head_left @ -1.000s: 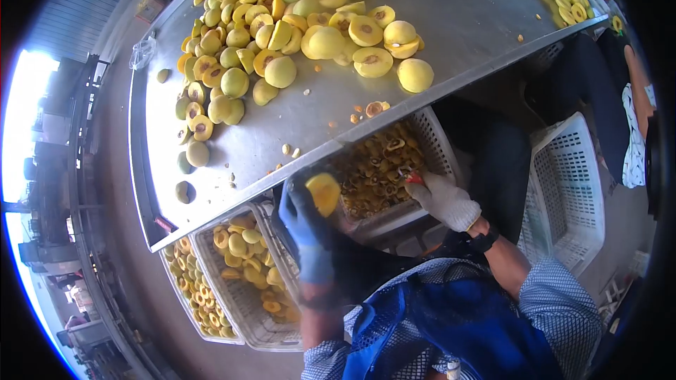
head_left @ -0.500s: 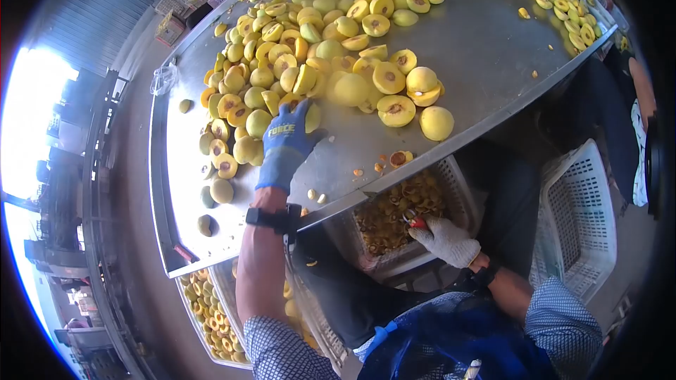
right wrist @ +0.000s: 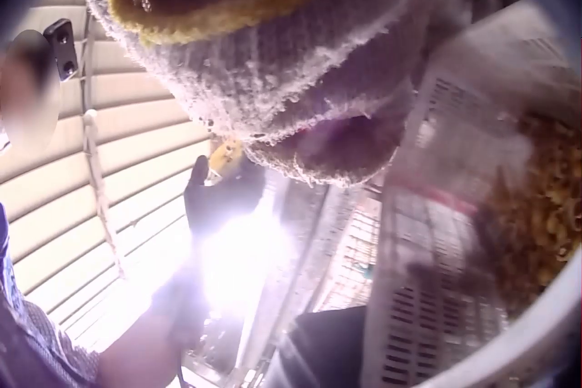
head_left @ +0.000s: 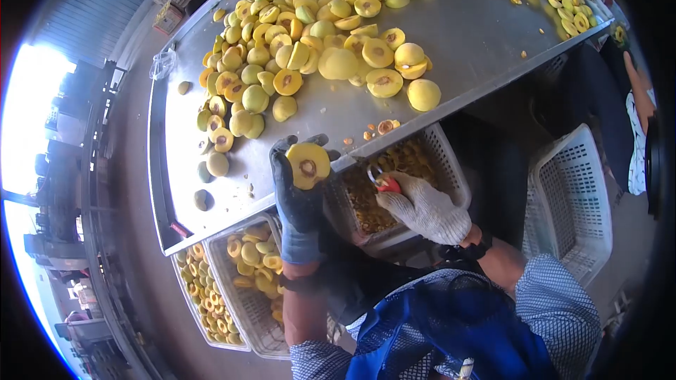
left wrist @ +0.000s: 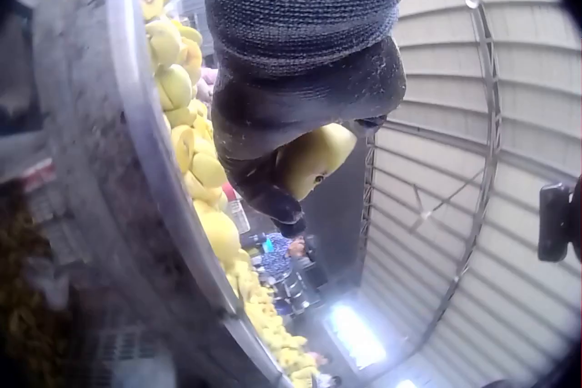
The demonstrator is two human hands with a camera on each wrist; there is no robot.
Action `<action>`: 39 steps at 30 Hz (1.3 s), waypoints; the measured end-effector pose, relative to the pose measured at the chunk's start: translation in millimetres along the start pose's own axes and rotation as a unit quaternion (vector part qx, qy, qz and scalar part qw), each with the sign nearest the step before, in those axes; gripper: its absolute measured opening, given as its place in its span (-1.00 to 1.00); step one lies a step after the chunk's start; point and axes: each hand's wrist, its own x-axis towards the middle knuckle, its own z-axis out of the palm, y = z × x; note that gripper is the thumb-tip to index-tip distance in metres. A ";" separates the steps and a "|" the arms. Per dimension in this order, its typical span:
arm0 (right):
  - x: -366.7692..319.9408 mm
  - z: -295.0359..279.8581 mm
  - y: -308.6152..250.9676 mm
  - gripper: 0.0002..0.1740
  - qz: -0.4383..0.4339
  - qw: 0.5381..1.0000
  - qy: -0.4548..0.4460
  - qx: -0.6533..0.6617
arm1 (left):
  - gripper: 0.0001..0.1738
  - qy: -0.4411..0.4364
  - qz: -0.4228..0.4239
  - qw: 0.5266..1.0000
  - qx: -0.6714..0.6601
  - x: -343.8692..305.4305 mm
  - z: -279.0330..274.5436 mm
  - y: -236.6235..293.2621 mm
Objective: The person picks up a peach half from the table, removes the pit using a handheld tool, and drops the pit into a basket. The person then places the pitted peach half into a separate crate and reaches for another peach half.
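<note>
In the head view the left hand (head_left: 299,197), in a dark blue-grey glove, holds a yellow fruit half (head_left: 308,166) with its cut face and brown pit cavity turned up. The left wrist view shows the gloved left hand (left wrist: 300,106) with its fingers curled round the fruit half (left wrist: 315,159). The right hand (head_left: 428,211), in a white knit glove, grips a red-handled tool (head_left: 387,183) with a curved metal end, just right of the fruit half and apart from it. In the right wrist view the right hand (right wrist: 273,88) hides the tool.
Many fruit halves (head_left: 255,98) are heaped on the metal table (head_left: 479,35). A crate of brown scraps (head_left: 454,165) is under the table edge, crates of fruit (head_left: 246,309) stand at the left, and a white crate (head_left: 574,204) at the right. Another person's arm (head_left: 637,91) shows far right.
The left hand reached onto the heap and came back to the table's front edge with a fruit half. The right hand with the tool has moved up and left, closer to it.
</note>
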 end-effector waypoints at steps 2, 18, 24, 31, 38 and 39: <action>0.8 3.2 -15.5 -0.50 -0.023 1.000 -0.011 0.005 | -0.68 0.029 0.008 0.996 -0.089 -13.8 11.5 -8.4; -2.8 43.3 11.9 -0.66 -0.221 0.970 0.043 -0.096 | -0.60 0.083 0.044 0.984 -0.151 -30.9 53.2 -38.6; 1.5 32.3 14.8 -0.65 -0.191 0.978 -0.024 -0.078 | -0.38 -0.004 0.029 0.998 -0.063 -30.8 42.2 -37.6; -3.4 37.3 22.4 -0.63 -0.216 0.972 -0.010 -0.097 | -0.45 0.027 -0.082 0.993 0.078 -37.0 40.5 -17.8; -6.3 36.9 4.7 -0.64 0.199 0.830 -0.193 0.484 | -0.71 0.070 -0.023 0.992 0.100 -43.8 36.4 -46.2; -5.8 38.9 4.8 -0.64 0.192 0.839 -0.170 0.480 | -0.70 0.055 -0.032 0.994 0.085 -40.7 36.8 -43.8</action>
